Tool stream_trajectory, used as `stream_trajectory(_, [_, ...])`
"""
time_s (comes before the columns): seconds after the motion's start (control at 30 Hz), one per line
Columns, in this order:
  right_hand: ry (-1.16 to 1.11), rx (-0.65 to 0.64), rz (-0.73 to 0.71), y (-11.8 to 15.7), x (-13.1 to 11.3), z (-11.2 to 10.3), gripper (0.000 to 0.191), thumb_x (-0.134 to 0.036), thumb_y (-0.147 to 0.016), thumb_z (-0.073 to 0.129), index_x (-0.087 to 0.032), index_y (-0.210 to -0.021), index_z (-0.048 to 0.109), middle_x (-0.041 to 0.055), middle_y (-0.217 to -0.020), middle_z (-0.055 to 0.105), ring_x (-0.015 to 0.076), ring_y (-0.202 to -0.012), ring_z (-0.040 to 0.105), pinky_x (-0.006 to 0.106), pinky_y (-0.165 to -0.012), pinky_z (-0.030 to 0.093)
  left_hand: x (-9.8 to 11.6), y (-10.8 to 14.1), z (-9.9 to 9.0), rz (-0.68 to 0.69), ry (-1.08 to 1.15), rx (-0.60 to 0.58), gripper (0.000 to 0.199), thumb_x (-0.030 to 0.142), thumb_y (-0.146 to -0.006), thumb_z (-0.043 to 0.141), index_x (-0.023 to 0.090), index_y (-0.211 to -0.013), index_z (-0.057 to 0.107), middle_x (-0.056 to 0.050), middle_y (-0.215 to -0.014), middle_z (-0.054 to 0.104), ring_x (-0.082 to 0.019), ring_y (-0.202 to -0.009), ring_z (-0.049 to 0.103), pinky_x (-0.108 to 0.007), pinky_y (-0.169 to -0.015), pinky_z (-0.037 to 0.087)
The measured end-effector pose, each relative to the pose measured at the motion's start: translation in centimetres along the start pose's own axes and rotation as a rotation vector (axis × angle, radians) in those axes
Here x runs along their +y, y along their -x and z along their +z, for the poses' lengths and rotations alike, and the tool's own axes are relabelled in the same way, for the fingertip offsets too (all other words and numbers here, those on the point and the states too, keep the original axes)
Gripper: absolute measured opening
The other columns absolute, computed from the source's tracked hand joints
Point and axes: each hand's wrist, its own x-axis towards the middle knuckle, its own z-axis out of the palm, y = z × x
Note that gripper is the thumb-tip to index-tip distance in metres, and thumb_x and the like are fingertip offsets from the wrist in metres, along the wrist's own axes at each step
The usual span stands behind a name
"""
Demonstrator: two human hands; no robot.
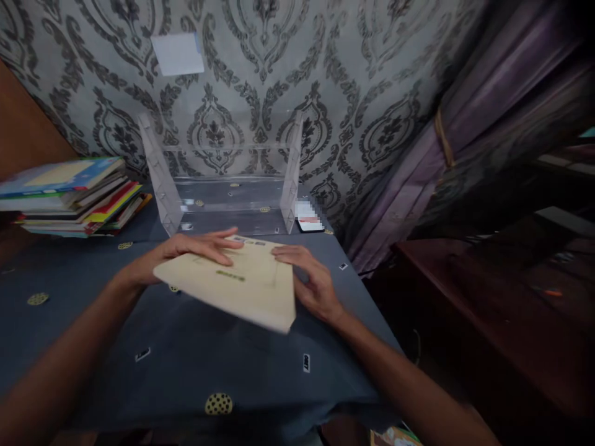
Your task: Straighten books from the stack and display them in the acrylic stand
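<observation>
Gripped from both sides, one cream book (237,285) tilts above the dark blue tablecloth (186,378), its near right corner lowest. Fingers of the left hand (199,248) lie spread over the cover, palm down, thumb hidden; the right hand (313,282) clasps the right edge, fingertips bent onto the cover. Two bare forearms angle in from the lower corners. Beyond stands one clear rack (292,173) with two side panels, one phone-like object (310,218) beside it, and leftward one pile of books (69,198).
</observation>
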Motion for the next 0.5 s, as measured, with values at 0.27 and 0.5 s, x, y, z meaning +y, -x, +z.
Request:
stream_trajectory(0.27, [0.295,-0.427,-0.129,1.4,0.6,1.2,0.031,-0.015,-0.099,0.045,-0.025,-0.119,0.066,0.0091,-0.118,0.072,0.0238,-0.115,0.061,0.045,-0.094,0.050,-4.5,4.0,0.7,-0.357,-0.336,0.182,0.035,0.047,-0.083,0.066,0.036,-0.115,0.075,-0.006,-0.154,0.045,-0.037,-0.148,0.028,-0.055,-0.116,0.031])
stream_trajectory(0.5, [0.262,-0.618,-0.140,1.4,0.3,1.7,0.036,-0.005,-0.090,0.048,-0.023,-0.115,0.068,0.0094,-0.118,0.071,0.0233,-0.116,0.059,0.044,-0.098,0.049,-4.9,5.2,1.4,-0.383,-0.734,0.172,0.042,0.047,-0.095,0.044,0.030,-0.120,0.072,-0.007,-0.149,0.052,-0.035,-0.145,0.036,-0.057,-0.115,0.030])
